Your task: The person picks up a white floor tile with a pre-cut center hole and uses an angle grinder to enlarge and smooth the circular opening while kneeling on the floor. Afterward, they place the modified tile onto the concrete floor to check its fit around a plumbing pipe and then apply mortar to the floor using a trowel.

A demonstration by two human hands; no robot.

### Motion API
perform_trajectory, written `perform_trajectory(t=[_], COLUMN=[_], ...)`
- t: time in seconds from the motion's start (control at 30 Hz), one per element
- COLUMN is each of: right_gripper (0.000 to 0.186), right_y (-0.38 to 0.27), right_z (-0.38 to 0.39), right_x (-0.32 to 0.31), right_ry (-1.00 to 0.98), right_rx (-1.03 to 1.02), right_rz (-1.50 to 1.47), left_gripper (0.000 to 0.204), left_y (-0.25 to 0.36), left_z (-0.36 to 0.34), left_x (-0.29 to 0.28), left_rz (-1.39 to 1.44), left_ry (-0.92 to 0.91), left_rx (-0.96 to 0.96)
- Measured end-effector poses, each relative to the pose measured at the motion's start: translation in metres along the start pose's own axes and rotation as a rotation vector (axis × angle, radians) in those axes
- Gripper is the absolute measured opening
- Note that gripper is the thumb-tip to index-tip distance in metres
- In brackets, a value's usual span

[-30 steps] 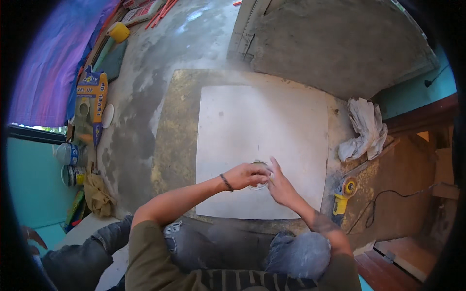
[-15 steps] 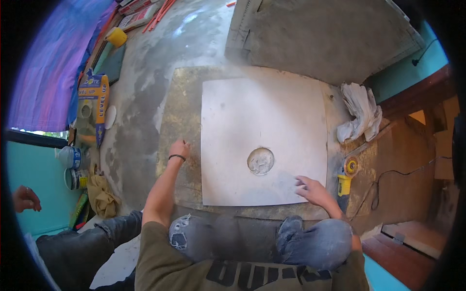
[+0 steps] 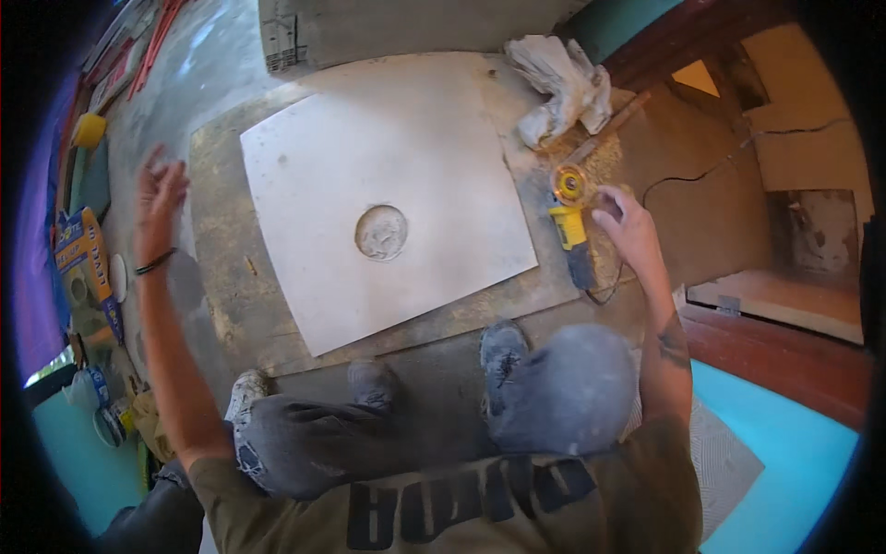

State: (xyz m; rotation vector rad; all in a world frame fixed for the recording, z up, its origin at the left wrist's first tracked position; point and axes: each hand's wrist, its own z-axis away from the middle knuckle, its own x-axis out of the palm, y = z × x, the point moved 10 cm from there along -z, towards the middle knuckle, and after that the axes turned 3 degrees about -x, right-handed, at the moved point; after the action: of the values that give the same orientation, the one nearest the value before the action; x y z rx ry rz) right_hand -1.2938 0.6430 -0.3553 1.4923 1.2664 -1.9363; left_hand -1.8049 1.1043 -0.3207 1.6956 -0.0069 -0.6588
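While one white tile (image 3: 425,192) with one hole (image 3: 382,232) lies on one board (image 3: 247,297), the right hand (image 3: 629,225), half-open and empty, hovers beside one grinder (image 3: 569,222) at its three o'clock. The left hand (image 3: 161,192) hangs spread at nine.

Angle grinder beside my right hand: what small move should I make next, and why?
I'd probably shift your right hand toward the dark handle end of the angle grinder: the hand looks open and empty near the disc, while the handle lies nearer you.
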Motion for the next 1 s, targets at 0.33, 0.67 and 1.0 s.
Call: perform_trajectory(t=[0.33,0.67,1.0], right_gripper=[0.053,0.060,0.080], right_y=[0.151,0.056,-0.091], right_z=[0.038,0.057,0.028], right_x=[0.159,0.132,0.126], right_ry=[-0.148,-0.230,-0.489], right_rx=[0.275,0.262,-0.226], right_rz=[0.032,-0.302,-0.248], left_gripper=[0.046,0.076,0.043], left_y=[0.100,-0.034,0.002], left_z=[-0.011,0.261,0.231], left_x=[0.120,0.455,0.481], left_rz=[-0.710,0.051,1.472], left_ry=[-0.429,-1.394,-0.390], left_rx=[-0.047,-0.687,-0.591])
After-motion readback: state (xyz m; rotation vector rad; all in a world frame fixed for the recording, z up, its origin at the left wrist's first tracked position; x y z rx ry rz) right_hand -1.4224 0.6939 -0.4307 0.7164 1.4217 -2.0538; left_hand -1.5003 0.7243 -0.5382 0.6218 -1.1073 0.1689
